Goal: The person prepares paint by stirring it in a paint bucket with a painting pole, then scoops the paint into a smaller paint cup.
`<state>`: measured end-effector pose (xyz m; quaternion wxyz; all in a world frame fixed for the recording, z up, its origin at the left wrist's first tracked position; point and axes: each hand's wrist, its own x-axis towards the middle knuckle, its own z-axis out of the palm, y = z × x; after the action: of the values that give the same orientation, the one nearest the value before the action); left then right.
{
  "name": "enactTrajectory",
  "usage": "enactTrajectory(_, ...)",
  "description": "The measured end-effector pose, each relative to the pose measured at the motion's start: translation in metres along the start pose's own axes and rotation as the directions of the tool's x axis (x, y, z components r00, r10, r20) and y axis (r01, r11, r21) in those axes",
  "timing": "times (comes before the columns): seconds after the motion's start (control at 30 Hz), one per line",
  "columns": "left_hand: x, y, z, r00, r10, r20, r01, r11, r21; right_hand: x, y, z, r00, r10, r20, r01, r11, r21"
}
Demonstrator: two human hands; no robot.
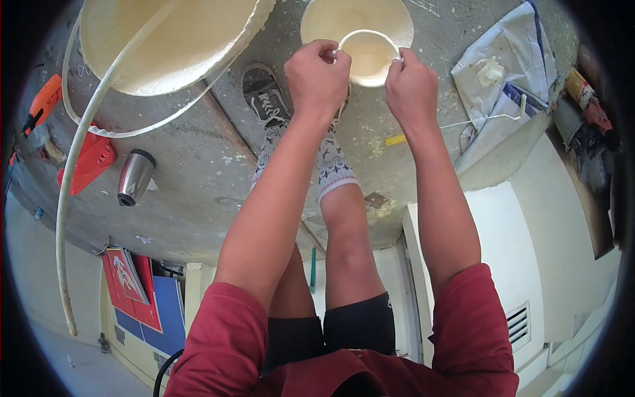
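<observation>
Both forearms reach forward, slightly converging, backs of the hands up. The left hand (pixel 316 79) and right hand (pixel 413 86) grasp opposite sides of the pot (pixel 369 63) between thumbs and curled fingers. The pot is round, white-rimmed and cream inside; it overlaps the near edge of a pale round basin (pixel 321 23), and whether they touch is unclear.

Left of the hands is a big tub (pixel 159 40) with a rough, crusted edge, crossed by a long curved hose (pixel 92 112). The floor (pixel 198 165) is grey and paint-spattered. A shiny metal tumbler (pixel 137 175) lies there, near a red bag (pixel 89 162). A crumpled sheet (pixel 496 59) lies right of the pot; the shoe (pixel 264 92) is near the tub.
</observation>
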<state>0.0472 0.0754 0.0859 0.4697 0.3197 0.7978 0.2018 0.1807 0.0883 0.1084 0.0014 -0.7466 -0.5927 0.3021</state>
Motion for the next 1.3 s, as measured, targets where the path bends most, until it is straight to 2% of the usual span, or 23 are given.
enactTrajectory(0.2, 0.005, -0.011, 0.003, 0.994, -0.035, 0.100, 0.054, 0.979, -0.195, 0.012, -0.010, -0.016, 0.999, -0.031, 0.040, 0.034, 0.995, -0.091)
enactTrajectory(0.27, 0.001, -0.017, 0.006, 0.985, -0.126, 0.121, 0.160, 0.926, -0.343, 0.017, -0.011, -0.020, 0.995, -0.010, 0.100, 0.025, 0.988, -0.152)
enactTrajectory(0.3, -0.003, -0.021, 0.007, 0.984, -0.130, 0.118, 0.164, 0.923, -0.349, 0.020, -0.011, -0.021, 0.995, -0.015, 0.104, 0.031, 0.987, -0.157)
enactTrajectory(0.4, -0.026, -0.036, 0.004, 0.976, -0.176, 0.128, 0.208, 0.929, -0.308, 0.026, -0.012, -0.024, 0.983, 0.017, 0.184, 0.027, 0.972, -0.235)
enactTrajectory(0.5, -0.048, -0.058, 0.004, 0.944, -0.205, 0.258, 0.277, 0.918, -0.284, 0.036, -0.015, -0.031, 0.964, 0.027, 0.265, 0.048, 0.960, -0.275)
enactTrajectory(0.57, -0.060, -0.073, 0.005, 0.939, -0.217, 0.267, 0.295, 0.907, -0.299, 0.045, -0.014, -0.031, 0.926, 0.036, 0.375, 0.116, 0.920, -0.375)
enactTrajectory(0.67, -0.081, -0.084, -0.002, 0.922, -0.233, 0.308, 0.319, 0.908, -0.270, 0.057, -0.010, -0.025, 0.898, 0.060, 0.436, 0.150, 0.890, -0.431)
enactTrajectory(0.7, -0.087, -0.084, -0.008, 0.913, -0.232, 0.335, 0.318, 0.919, -0.233, 0.060, -0.007, -0.024, 0.897, 0.057, 0.438, 0.154, 0.889, -0.431)
enactTrajectory(0.77, -0.098, -0.086, -0.016, 0.910, -0.231, 0.343, 0.321, 0.919, -0.231, 0.065, 0.000, -0.019, 0.887, -0.051, 0.459, 0.265, 0.871, -0.414)
enactTrajectory(0.93, -0.122, -0.085, -0.025, 0.887, -0.268, 0.376, 0.383, 0.882, -0.275, 0.081, 0.014, -0.013, 0.836, -0.066, 0.545, 0.366, 0.807, -0.464)
enactTrajectory(1.0, -0.128, -0.087, -0.021, 0.891, -0.246, 0.382, 0.366, 0.886, -0.286, 0.086, 0.014, -0.014, 0.824, -0.086, 0.560, 0.405, 0.781, -0.476)
enactTrajectory(1.23, -0.121, -0.091, -0.010, 0.905, -0.188, 0.381, 0.277, 0.941, -0.195, 0.083, 0.009, -0.020, 0.828, -0.032, 0.560, 0.327, 0.839, -0.436)
enactTrajectory(1.3, -0.114, -0.090, -0.008, 0.923, -0.138, 0.360, 0.206, 0.966, -0.158, 0.075, 0.013, -0.019, 0.835, -0.013, 0.551, 0.299, 0.850, -0.433)
